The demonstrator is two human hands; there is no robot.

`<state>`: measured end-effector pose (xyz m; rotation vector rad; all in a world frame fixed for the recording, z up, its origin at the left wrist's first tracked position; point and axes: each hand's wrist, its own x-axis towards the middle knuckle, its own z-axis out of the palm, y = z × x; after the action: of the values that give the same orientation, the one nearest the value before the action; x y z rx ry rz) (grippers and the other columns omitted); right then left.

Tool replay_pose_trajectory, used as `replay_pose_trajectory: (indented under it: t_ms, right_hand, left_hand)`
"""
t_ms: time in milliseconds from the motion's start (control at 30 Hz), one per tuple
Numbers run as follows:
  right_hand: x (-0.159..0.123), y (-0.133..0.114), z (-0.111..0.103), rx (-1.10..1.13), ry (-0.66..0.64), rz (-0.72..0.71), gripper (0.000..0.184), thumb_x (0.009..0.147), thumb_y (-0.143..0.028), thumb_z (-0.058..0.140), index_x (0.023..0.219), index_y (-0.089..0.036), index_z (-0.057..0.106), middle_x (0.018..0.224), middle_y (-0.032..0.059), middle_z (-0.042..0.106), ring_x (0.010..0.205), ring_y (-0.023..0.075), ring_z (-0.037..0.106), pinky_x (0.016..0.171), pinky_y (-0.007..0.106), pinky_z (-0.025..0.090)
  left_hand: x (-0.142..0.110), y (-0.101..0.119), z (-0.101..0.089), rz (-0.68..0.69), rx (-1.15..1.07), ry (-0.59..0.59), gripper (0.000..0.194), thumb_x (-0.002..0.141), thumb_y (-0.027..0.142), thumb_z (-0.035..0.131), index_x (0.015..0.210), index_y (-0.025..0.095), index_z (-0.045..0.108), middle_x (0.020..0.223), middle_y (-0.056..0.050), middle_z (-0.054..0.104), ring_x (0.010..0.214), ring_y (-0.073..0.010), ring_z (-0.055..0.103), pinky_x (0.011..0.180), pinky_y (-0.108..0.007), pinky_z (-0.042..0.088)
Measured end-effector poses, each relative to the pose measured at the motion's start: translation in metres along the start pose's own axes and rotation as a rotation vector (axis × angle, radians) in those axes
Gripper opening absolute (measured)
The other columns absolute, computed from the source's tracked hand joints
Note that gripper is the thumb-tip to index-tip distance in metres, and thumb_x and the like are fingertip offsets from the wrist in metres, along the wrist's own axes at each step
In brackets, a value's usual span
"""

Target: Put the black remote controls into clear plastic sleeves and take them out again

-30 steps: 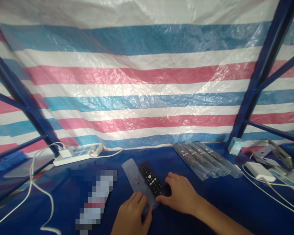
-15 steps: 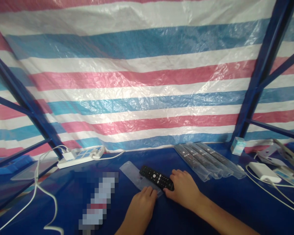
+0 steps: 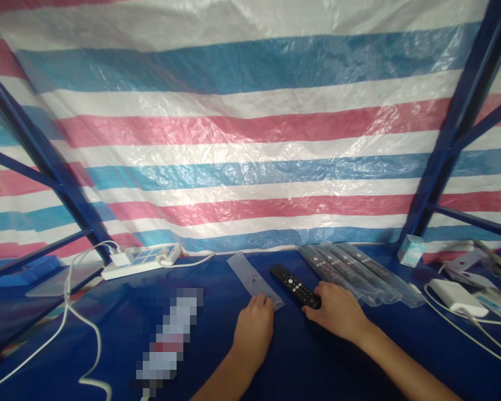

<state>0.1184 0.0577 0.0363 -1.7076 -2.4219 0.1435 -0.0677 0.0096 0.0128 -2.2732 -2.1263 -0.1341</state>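
Note:
A black remote control point(image 3: 293, 284) slants across the blue table, its buttons facing up. My right hand point(image 3: 338, 309) grips its near end between thumb and fingers. To its left, a flat clear plastic sleeve point(image 3: 250, 277) lies with its near end under the closed fingers of my left hand point(image 3: 255, 328). The sleeve and the remote are apart, with a strip of blue table between them. Beyond my right hand, several bagged remotes point(image 3: 342, 270) lie side by side in clear sleeves.
A white power strip point(image 3: 140, 262) with plugs and cables stands at the back left. A blurred-out pale object point(image 3: 171, 340) lies left of my hands. On the right are a small box point(image 3: 412, 250), a white adapter point(image 3: 458, 297) and cables. Striped sheeting point(image 3: 250, 128) hangs behind the table.
The remote and my right hand have shifted right, away from the sleeve. My left hand has moved the sleeve forward and right. The remote no longer overlaps it. The view has shifted slightly.

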Motion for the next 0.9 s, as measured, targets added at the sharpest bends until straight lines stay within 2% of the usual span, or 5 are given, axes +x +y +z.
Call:
replay_pose_trajectory:
  t_ms: [100,233,367,533,900]
  right_hand:
    - [-0.003,0.006,-0.010,0.096,0.012,-0.001,0.028,0.076,-0.044,0.058,0.073,-0.018,0.070,0.084,0.0078,0.070,0.078,0.0227,0.066,0.065,0.028,0.043]
    - [-0.011,0.018,-0.038,0.220,0.041,-0.048,0.029,0.075,-0.047,0.058,0.069,-0.020,0.069,0.078,0.0049,0.069,0.070,0.0199,0.063,0.061,0.027,0.040]
    - [-0.022,0.023,-0.058,0.321,-0.044,-0.134,0.027,0.073,-0.045,0.059,0.061,-0.022,0.066,0.068,0.0036,0.066,0.063,0.0185,0.059,0.057,0.028,0.038]
    - [-0.027,0.017,-0.058,0.314,-0.104,-0.133,0.020,0.069,-0.041,0.064,0.062,-0.023,0.067,0.071,0.0028,0.066,0.064,0.0181,0.059,0.058,0.028,0.039]
    - [-0.032,0.009,-0.054,0.263,-0.112,-0.160,0.020,0.068,-0.042,0.066,0.060,-0.023,0.066,0.071,0.0018,0.066,0.070,0.0183,0.061,0.059,0.025,0.037]
  left_hand:
    - [0.001,-0.007,-0.004,-0.033,-0.052,0.048,0.028,0.095,0.016,0.037,0.089,0.018,0.064,0.092,-0.005,0.064,0.090,-0.0177,0.063,0.074,-0.026,0.047]
    - [0.008,-0.016,-0.013,-0.098,-0.119,0.115,0.027,0.094,0.018,0.040,0.084,0.017,0.065,0.088,-0.005,0.064,0.082,-0.0159,0.063,0.072,-0.024,0.045]
    - [0.016,-0.021,-0.015,-0.152,-0.165,0.138,0.026,0.093,0.019,0.043,0.084,0.017,0.067,0.088,-0.006,0.065,0.081,-0.0156,0.063,0.072,-0.024,0.044]
    - [0.020,-0.024,-0.009,-0.153,-0.236,0.128,0.024,0.091,0.017,0.046,0.085,0.017,0.069,0.089,-0.005,0.067,0.081,-0.0157,0.064,0.074,-0.024,0.044]
    - [0.018,-0.021,-0.009,-0.157,-0.321,0.119,0.022,0.090,0.020,0.049,0.084,0.018,0.071,0.088,-0.004,0.070,0.080,-0.0155,0.064,0.077,-0.025,0.044]
